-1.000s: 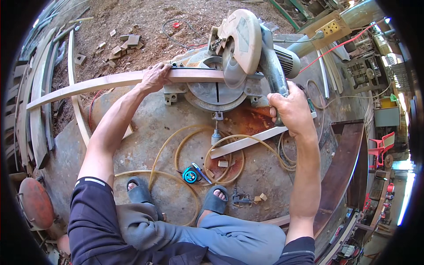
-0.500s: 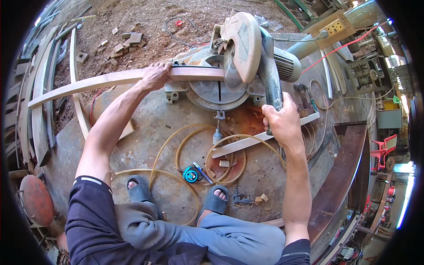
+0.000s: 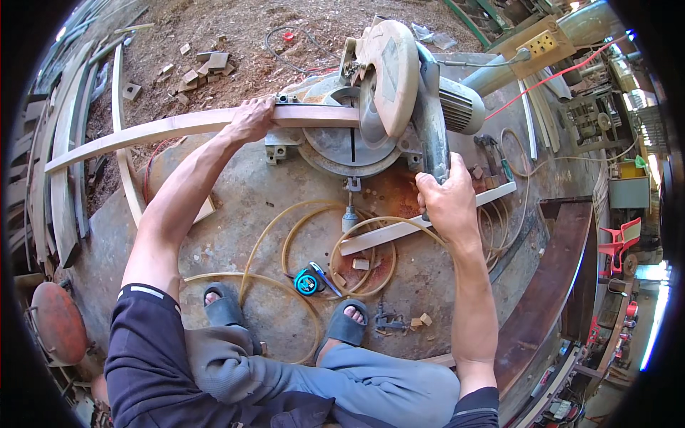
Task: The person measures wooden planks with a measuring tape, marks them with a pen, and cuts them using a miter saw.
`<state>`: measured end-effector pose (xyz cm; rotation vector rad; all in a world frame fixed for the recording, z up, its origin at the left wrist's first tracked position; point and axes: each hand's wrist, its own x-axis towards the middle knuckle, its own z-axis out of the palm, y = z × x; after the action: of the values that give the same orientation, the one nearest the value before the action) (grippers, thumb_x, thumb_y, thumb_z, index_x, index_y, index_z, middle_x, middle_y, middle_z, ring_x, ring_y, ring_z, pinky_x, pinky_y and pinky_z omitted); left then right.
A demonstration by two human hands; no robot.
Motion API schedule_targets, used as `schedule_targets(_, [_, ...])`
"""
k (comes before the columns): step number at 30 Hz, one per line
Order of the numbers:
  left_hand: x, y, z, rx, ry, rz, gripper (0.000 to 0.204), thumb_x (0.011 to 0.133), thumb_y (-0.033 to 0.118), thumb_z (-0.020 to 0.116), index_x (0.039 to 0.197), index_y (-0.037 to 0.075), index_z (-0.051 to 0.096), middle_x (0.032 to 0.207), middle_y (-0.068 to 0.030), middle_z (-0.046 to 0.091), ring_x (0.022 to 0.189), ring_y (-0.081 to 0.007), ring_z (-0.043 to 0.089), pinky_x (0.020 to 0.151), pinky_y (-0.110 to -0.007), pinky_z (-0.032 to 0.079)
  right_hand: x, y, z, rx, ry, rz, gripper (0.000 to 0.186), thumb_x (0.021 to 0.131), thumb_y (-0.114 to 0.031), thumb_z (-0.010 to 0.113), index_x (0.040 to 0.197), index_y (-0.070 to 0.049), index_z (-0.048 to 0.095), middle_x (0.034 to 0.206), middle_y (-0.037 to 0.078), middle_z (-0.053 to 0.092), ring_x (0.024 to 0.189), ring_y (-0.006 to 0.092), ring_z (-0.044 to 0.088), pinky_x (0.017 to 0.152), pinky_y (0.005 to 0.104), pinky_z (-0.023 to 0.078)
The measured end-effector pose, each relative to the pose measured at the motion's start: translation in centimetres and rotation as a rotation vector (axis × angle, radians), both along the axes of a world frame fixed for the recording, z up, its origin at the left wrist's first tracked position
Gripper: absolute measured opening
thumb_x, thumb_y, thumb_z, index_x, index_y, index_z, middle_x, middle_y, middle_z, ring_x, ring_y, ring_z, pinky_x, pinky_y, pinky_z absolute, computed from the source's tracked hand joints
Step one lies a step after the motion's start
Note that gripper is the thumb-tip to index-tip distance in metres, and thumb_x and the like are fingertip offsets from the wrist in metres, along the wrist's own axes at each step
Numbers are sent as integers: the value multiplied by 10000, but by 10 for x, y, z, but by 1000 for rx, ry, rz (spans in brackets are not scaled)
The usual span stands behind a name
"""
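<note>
Saw handle (image 3: 436, 153) wrapped in right hand (image 3: 449, 200), lower end partly covered, left hand (image 3: 251, 120) clasping wooden strip (image 3: 171, 130), fingertips indistinct

Teal-and-black tape measure (image 3: 307, 282) on floor, blue pen-like thing (image 3: 327, 279) right beside it. Yellowish hose (image 3: 389, 218) looped all over, partly across pale wood strip (image 3: 385, 235). Pile of square offcuts (image 3: 217, 61) up in sawdust (image 3: 235, 28). Long boards (image 3: 63, 214) far left, rusty red round thing (image 3: 61, 324) below. Right side: yellow outlet (image 3: 545, 46), dark brown plank (image 3: 546, 285), red chair (image 3: 621, 242) further back.
</note>
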<state>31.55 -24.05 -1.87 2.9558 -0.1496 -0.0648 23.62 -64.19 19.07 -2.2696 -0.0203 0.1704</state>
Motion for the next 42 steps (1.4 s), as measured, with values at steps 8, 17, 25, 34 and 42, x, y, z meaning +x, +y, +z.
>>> schedule_targets(8, [3,-3,6,-9,18,-31,448,855,257,743,1133,-40,555,1087,-253,670,1068,-425,639,916,-514,488,-2,-5,-7,-28,-48,21,311,850,-167,656,1049,26,516,849,192,601,751,327,613,746,429,504])
schedule_targets(17, [2,-6,18,-1,74,-29,485,855,316,759,1116,-56,587,1063,-256,685,1046,-415,663,892,-493,514,-4,-6,-16,-27,-44,28,335,853,-164,664,1079,33,513,843,197,606,724,346,604,734,442,506])
schedule_targets(25, [5,-8,16,-33,67,-18,482,849,308,772,1112,-51,588,1070,-250,690,1056,-405,666,901,-489,511,-6,-8,-19,-22,-48,29,374,856,-159,661,1137,42,518,866,227,640,773,363,654,759,434,524])
schedule_targets(34, [3,-7,18,-29,77,3,463,856,274,768,1120,-53,574,1063,-250,692,1057,-402,665,906,-488,507,-6,-6,-17,-51,-37,42,379,857,-168,643,1132,54,508,847,240,640,760,393,650,751,456,521])
schedule_targets(42, [3,-11,25,-25,96,17,488,825,273,798,1108,-55,574,1068,-252,690,1063,-403,662,913,-491,504,-7,-6,-18,-27,-36,42,378,855,-174,629,1125,53,497,838,244,633,752,402,642,744,460,516])
